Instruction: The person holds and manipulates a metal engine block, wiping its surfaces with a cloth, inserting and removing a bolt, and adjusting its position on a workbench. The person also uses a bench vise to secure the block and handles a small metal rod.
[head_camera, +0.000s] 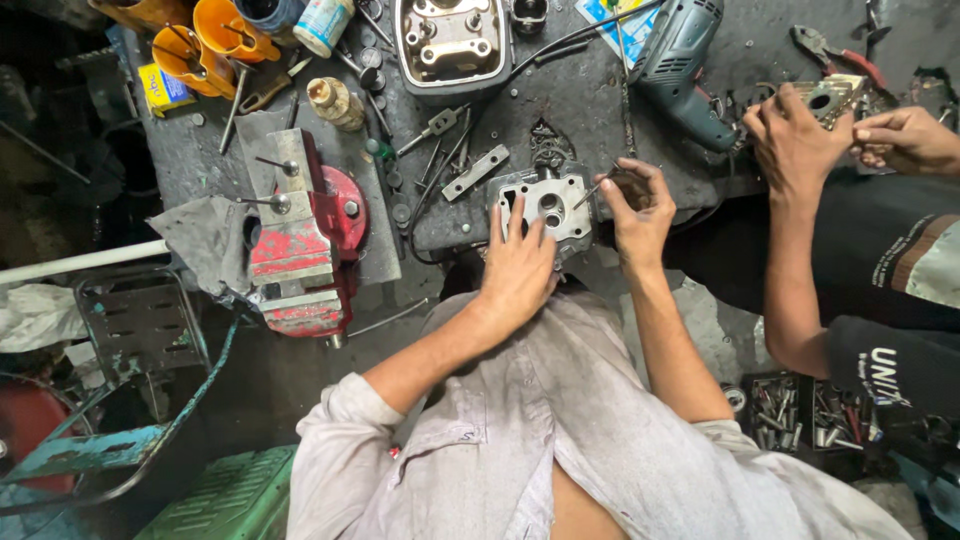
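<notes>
**Cylinder head under work at table edge**

Centre: grey cylinder head lying flat at the near edge of the table, ports facing up. Left hand spread over its near left corner, fingers released and pressing flat, gripping nothing. Right hand just beside the head's right side, fingers pinched on a thin metal tool, tip touching the head's right edge. Kind of tool too small to tell. Head bare, no parts mounted on its upper face; judged mid-work, hand work on the face in hand, any fitting of parts not yet done. Left: red vise. Above: engine cover, drill, loose wrenches. Right: a co-worker's hands on a separate small part.
</notes>
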